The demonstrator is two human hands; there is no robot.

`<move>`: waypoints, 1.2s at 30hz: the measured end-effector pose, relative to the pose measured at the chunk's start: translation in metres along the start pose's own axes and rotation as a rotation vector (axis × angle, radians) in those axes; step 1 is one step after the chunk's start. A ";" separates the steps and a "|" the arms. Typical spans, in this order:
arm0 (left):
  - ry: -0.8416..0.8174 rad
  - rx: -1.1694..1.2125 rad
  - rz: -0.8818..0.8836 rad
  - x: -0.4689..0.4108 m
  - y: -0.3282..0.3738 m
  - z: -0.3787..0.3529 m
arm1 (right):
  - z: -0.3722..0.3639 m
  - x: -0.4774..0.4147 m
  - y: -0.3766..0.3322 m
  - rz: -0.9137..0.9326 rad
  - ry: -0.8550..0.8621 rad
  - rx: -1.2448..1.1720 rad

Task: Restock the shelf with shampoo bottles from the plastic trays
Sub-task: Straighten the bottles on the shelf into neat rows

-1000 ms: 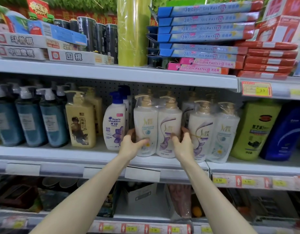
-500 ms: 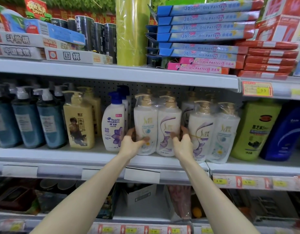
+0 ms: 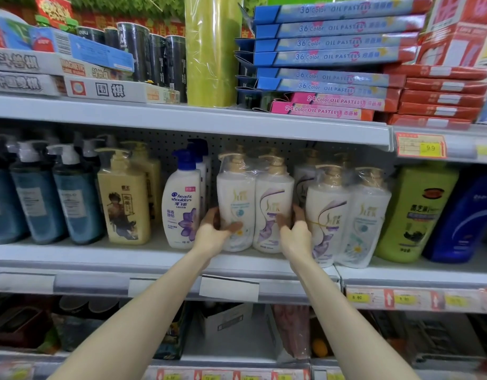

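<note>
A plastic-wrapped twin pack of white shampoo bottles [image 3: 254,198] with gold pumps stands upright on the middle shelf [image 3: 154,259]. My left hand [image 3: 213,234] grips its left side, thumb across the front. My right hand [image 3: 296,234] grips its right side. Both hands hold the pack low down, close to the shelf surface. A second wrapped twin pack [image 3: 346,215] stands just to the right, touching my right hand. More of the same bottles show behind. No plastic tray is in view.
Left of the pack stand a Head & Shoulders bottle [image 3: 182,204], yellow pump bottles [image 3: 124,204] and blue pump bottles [image 3: 58,198]. A green bottle [image 3: 415,212] and a dark blue bottle [image 3: 462,218] stand at right. Boxes of oil pastels [image 3: 333,58] fill the shelf above.
The twin pack and both hands sit slightly deeper on the shelf than before. The grip is unchanged.
</note>
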State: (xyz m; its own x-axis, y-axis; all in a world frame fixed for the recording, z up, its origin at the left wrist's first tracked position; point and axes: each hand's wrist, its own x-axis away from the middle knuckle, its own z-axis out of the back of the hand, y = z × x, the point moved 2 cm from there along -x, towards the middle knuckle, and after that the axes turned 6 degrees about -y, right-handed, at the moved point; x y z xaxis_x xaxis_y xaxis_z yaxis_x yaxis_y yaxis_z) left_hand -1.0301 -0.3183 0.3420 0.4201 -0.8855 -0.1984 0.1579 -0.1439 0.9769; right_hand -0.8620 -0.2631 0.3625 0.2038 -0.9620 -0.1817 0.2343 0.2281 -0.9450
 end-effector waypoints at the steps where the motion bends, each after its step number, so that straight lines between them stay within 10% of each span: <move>1: 0.002 -0.004 -0.003 -0.001 0.000 0.000 | 0.000 0.000 0.000 -0.001 -0.002 0.001; 36: 0.158 -0.184 -0.100 0.048 0.026 -0.040 | 0.068 0.044 0.002 0.171 0.033 -0.263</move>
State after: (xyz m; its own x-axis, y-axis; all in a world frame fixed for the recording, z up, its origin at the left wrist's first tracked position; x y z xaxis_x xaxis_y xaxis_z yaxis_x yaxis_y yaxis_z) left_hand -0.9702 -0.3465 0.3545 0.5265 -0.7887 -0.3173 0.3594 -0.1317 0.9238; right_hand -0.7882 -0.2946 0.3713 0.1874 -0.9184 -0.3485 -0.0554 0.3443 -0.9372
